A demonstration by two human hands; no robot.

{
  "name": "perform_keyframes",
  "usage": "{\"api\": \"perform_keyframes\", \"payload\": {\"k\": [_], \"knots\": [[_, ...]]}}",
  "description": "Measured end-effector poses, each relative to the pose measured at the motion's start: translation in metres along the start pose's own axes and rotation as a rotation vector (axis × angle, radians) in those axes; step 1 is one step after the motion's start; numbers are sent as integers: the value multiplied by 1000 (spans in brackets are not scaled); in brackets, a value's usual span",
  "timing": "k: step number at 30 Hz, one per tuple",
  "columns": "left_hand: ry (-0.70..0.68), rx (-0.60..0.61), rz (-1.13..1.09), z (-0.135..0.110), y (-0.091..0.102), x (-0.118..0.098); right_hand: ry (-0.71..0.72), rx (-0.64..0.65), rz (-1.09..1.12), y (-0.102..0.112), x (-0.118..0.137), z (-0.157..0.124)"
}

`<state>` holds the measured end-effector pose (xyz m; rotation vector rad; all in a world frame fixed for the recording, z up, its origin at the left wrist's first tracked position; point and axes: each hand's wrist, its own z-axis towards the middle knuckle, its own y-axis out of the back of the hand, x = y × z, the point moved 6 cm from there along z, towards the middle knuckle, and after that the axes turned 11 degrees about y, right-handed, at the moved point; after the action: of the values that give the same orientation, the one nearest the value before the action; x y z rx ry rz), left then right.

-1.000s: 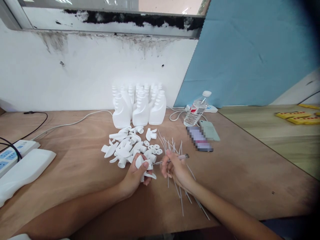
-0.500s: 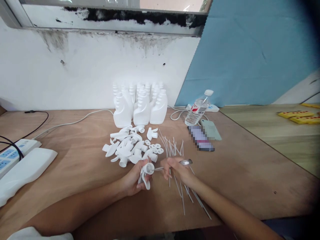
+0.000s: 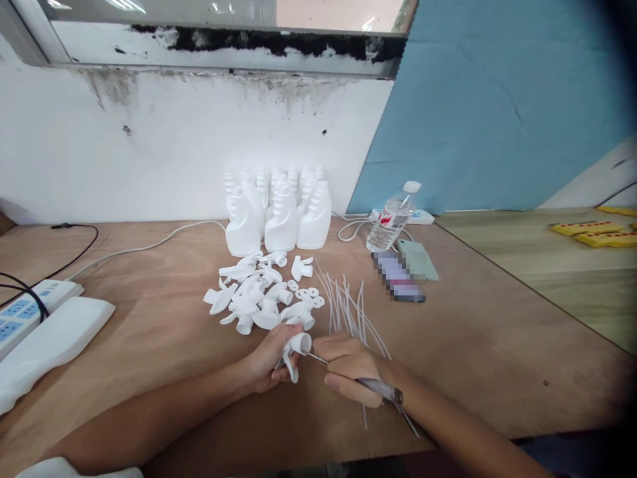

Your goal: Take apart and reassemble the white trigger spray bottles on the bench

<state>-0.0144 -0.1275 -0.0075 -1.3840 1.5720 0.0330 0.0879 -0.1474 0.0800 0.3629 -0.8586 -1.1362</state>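
Note:
My left hand (image 3: 271, 360) is closed around a white trigger spray head (image 3: 300, 344), its round collar facing right. In my right hand (image 3: 352, 368) is a screwdriver (image 3: 381, 390) with a clear greyish handle. Its thin shaft points left and reaches the collar opening; whether the tip is inside I cannot tell. Just beyond my left hand lies a pile of white spray heads (image 3: 247, 295). Several small white washers (image 3: 302, 293) rest to the right of the pile. Thin white dip tubes (image 3: 351, 312) are scattered beyond and partly beneath my right hand.
White bottles (image 3: 282, 222) stand together against the wall. A water bottle (image 3: 392, 219) leans beside two phones (image 3: 398, 275) at the right. On the left, another white bottle (image 3: 60, 352) lies by a power strip (image 3: 42, 302) with cables.
My right hand has turned and come nearer, and the screwdriver handle now slopes down to the right. The spray head has shifted slightly right, its collar tilted more toward the right hand.

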Motion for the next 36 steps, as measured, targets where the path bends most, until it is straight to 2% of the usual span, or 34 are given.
{"api": "perform_keyframes", "payload": {"k": [2,5,7,10,12,15,17,21,23,27,30,36], "knots": [[14,-9,-27,-1,0,0,5,-34,0,-2,0,-3],[94,50,-106,0,-1,4,0,-102,37,-1,1,-2],[123,81,-167,2,-2,7,-1,-84,-23,-3,3,0],[82,104,-219,4,-1,6,0,-51,-135,-4,6,3],[63,112,-225,4,-2,5,-43,-78,-61,0,4,3],[49,106,-178,2,-4,3,-199,-125,205,9,-7,3],[46,94,-99,1,-6,3,-258,-103,328,14,-12,4],[68,62,63,1,-9,6,-203,15,390,16,-9,8],[52,54,79,1,-9,6,-170,35,356,12,-8,7],[51,9,4,3,-3,5,-42,40,94,2,-3,2],[62,17,-11,4,-2,6,40,22,2,-1,3,1],[50,0,-23,4,0,5,3,-36,-20,2,5,1]]}}
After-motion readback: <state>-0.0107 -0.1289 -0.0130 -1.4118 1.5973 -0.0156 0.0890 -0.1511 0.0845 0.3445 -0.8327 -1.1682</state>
